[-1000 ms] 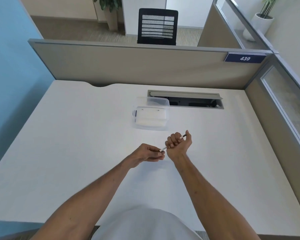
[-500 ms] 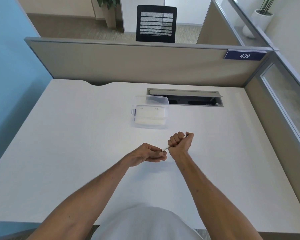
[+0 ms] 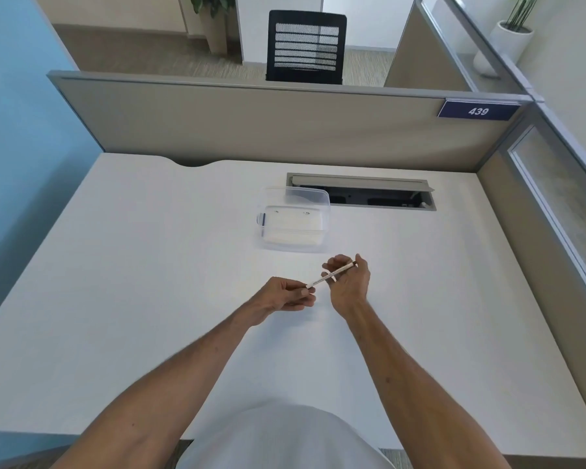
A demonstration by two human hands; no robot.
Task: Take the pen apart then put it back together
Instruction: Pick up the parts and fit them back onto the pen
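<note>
Pen: slim white plastic pen with a dark far tip, held in the air above the white worktop, slanting from lower left to upper right between both hands.
Left hand: fingers pinched shut on the pen's near end; that end is hidden under the fingertips.
Right hand: loosely curled about the pen's far half, thumb by the dark tip; part of the barrel is covered.
Box: clear plastic lidded box, just beyond the hands; contents hard to make out.
Print on barrel: too small to read.
</note>
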